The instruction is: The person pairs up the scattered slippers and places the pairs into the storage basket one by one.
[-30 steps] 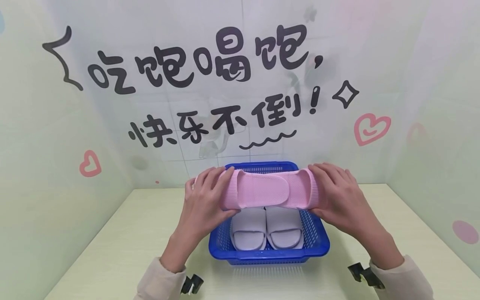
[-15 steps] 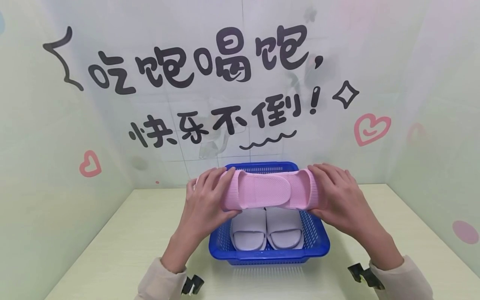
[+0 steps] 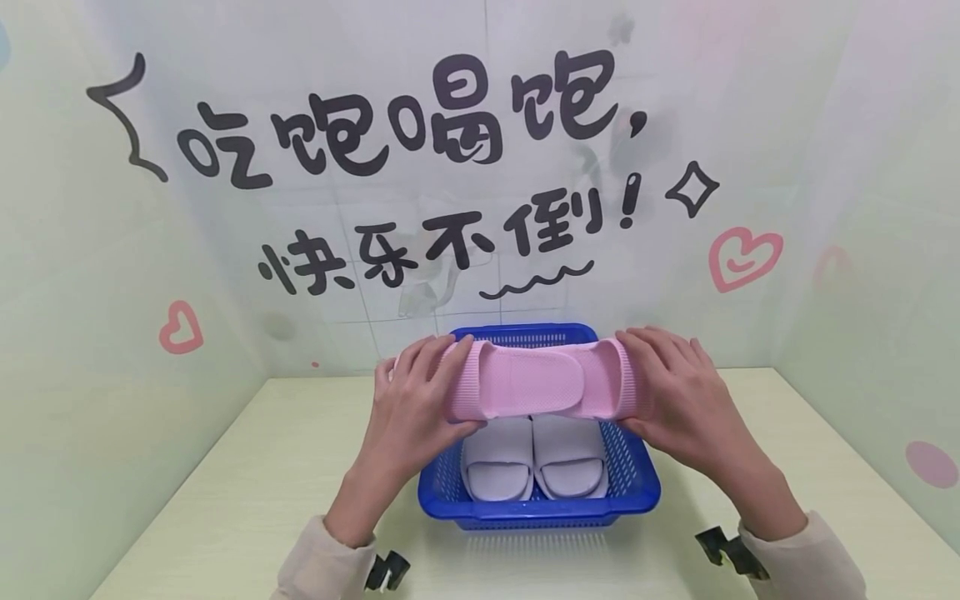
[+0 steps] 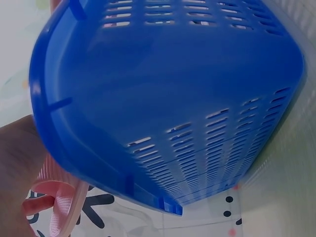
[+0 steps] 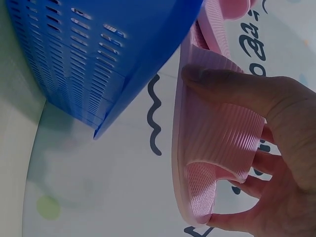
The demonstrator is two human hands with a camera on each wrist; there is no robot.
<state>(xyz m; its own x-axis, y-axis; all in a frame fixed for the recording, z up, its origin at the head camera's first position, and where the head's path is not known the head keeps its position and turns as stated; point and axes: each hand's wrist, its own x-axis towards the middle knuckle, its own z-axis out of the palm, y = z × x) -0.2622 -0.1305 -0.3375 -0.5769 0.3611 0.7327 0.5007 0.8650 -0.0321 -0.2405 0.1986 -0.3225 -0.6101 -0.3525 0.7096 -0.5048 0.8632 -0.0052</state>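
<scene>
Two pink slide slippers, a left one (image 3: 531, 383) and a right one (image 3: 598, 385), are held level over the blue basket with their heel ends overlapping. My left hand (image 3: 408, 412) grips the left slipper by its ribbed strap, fingers over the far side and thumb at the near edge. Around the strap of the other slipper (image 5: 219, 131) curls my right hand (image 3: 682, 404), its thumb pressed along the sole's side in the right wrist view. Beneath, a pair of pale lavender slippers (image 3: 570, 458) lies side by side in the basket (image 3: 543, 508), partly hidden by the pink ones.
The basket, with slotted sides (image 4: 173, 74), stands on a pale wooden table (image 3: 247, 475) near the back wall (image 3: 495, 208). Black lettering and pink hearts are printed on that wall. Side walls rise at left and right.
My left hand and its pink slipper have shifted very slightly to the right, so the heels overlap a touch more. The right hand and the basket have stayed in place.
</scene>
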